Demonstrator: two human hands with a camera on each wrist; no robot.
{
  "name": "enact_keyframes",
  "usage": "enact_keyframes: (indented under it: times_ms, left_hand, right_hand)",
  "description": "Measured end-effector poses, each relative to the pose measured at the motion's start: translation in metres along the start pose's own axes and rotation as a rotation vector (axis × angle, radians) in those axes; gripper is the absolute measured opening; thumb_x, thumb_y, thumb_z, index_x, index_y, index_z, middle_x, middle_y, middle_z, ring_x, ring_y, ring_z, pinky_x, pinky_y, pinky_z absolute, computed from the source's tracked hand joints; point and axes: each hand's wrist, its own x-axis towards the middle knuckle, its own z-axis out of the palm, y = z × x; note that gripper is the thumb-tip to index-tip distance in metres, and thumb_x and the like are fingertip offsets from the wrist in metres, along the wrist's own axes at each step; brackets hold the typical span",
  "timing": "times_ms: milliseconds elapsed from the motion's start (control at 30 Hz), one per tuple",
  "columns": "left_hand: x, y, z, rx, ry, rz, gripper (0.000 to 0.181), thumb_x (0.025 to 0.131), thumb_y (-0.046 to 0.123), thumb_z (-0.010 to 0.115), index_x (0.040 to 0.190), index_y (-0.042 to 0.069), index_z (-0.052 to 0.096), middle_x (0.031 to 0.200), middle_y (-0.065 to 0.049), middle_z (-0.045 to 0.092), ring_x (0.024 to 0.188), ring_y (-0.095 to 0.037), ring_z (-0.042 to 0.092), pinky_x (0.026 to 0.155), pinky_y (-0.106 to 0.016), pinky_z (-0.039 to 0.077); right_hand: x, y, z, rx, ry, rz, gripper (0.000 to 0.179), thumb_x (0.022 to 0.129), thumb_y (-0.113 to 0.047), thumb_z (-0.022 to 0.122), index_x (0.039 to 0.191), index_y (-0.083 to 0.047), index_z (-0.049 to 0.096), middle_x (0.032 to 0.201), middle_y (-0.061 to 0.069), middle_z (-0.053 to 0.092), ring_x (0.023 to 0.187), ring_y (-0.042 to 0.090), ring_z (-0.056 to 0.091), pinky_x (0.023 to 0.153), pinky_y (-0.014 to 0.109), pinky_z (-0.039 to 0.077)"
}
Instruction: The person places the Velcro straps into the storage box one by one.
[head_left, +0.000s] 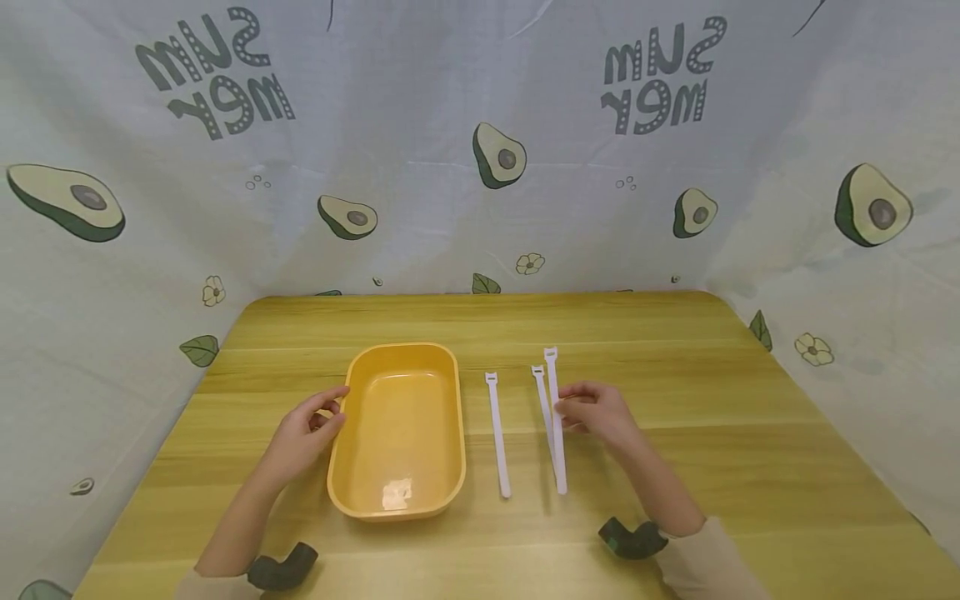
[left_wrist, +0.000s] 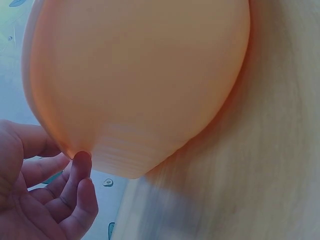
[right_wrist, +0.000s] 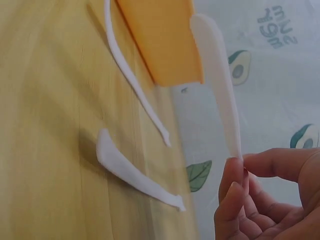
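A yellow plastic basin point(head_left: 405, 442) stands on the table, left of the middle. Its left rim is gripped by my left hand point(head_left: 296, 437), and in the left wrist view the fingertips point(left_wrist: 82, 162) meet the basin wall just under the rim. My right hand point(head_left: 600, 412) pinches a white cable tie point(head_left: 558, 454) with a slotted head, held up off the table. Just under and left of it lies a second white cable tie point(head_left: 542, 400), partly overlapped in the head view. Between that one and the basin is a third cable tie point(head_left: 498, 433).
The wood-grain table point(head_left: 750, 467) reaches back to a white curtain point(head_left: 420, 108) printed with avocados, which also hangs along both sides. Dark curved pieces point(head_left: 633, 539) sit at both wrists, beside the sleeves.
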Motion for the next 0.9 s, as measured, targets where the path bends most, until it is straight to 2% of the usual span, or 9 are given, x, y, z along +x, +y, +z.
enact_keyframes:
  times_ms: [433, 900]
  left_hand:
    - [0.000, 0.000, 0.000, -0.005, 0.003, -0.001, 0.039, 0.098, 0.007, 0.058, 0.134, -0.007, 0.052, 0.103, -0.014, 0.054, 0.068, -0.013, 0.048, 0.059, -0.022, 0.042]
    - [0.001, -0.001, 0.000, -0.013, 0.009, -0.012, 0.038, 0.098, 0.006, 0.058, 0.133, -0.006, 0.053, 0.102, -0.015, 0.053, 0.069, -0.013, 0.049, 0.059, -0.022, 0.043]
  right_hand:
    - [0.004, -0.009, 0.015, -0.013, -0.056, -0.021, 0.032, 0.090, -0.008, 0.066, 0.115, 0.011, 0.058, 0.087, 0.005, 0.067, 0.073, 0.017, 0.065, 0.070, 0.032, 0.055]
    - [0.014, -0.016, 0.043, 0.066, -0.131, -0.044, 0.026, 0.089, -0.004, 0.066, 0.109, 0.011, 0.059, 0.083, 0.004, 0.066, 0.071, 0.016, 0.064, 0.068, 0.031, 0.054]
